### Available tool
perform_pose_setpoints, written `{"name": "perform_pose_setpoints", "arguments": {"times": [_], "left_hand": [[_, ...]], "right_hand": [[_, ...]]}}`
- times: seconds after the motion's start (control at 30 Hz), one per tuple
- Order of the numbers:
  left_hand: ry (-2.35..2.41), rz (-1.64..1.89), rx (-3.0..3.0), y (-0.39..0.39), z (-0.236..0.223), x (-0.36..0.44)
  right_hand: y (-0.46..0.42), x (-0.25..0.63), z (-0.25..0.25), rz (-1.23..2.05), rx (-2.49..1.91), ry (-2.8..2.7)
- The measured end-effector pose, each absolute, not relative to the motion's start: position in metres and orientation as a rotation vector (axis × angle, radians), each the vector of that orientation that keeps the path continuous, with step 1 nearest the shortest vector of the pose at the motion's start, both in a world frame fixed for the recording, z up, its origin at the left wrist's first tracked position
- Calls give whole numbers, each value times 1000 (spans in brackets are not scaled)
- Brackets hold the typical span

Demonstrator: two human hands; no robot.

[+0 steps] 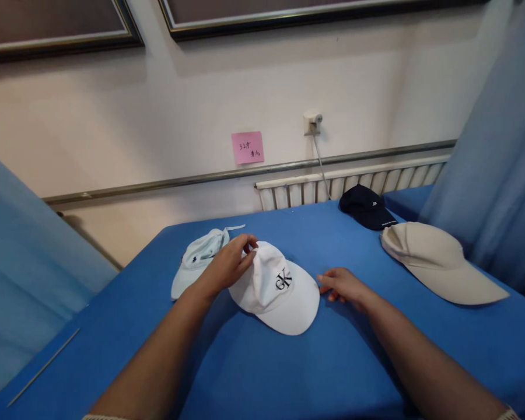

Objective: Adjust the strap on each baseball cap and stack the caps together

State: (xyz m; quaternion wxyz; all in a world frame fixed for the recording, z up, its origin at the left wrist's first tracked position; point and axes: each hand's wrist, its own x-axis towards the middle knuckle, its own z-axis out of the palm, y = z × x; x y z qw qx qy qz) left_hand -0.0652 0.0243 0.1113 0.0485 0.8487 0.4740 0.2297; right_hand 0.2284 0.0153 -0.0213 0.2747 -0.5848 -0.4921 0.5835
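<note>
A white baseball cap [262, 274] with a black "CK" monogram rests on the blue-covered table in front of me, its brim turned toward the lower right. My left hand [234, 256] is closed, its fingertips pinching the cap's crown at the upper left. At the brim's right edge, the fingertips of my right hand [339, 284] are curled together and take hold of the rim. Partly behind my left hand and wrist lies a pale mint cap [196, 256] with a small dark logo and a loose strap.
To the right lies a beige cap [437, 251], with a navy cap [363, 207] behind it. A thin stick [44, 367] lies at the table's left. Blue curtains [21, 262] flank both sides. A radiator [297, 194], rail and plugged-in cord line the wall.
</note>
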Motion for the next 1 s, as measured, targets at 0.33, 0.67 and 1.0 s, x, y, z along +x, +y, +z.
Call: {"name": "perform_pose_setpoints", "arguments": {"times": [0.33, 0.67, 1.0], "left_hand": [[1457, 754, 2594, 39, 101, -71], [1593, 1199, 2131, 23, 32, -44], [1599, 760, 2184, 43, -21, -46]], "right_hand": [[7, 209, -27, 1871, -1260, -964], [89, 246, -41, 1432, -1053, -502], [192, 289, -45, 1271, -1196, -234]]}}
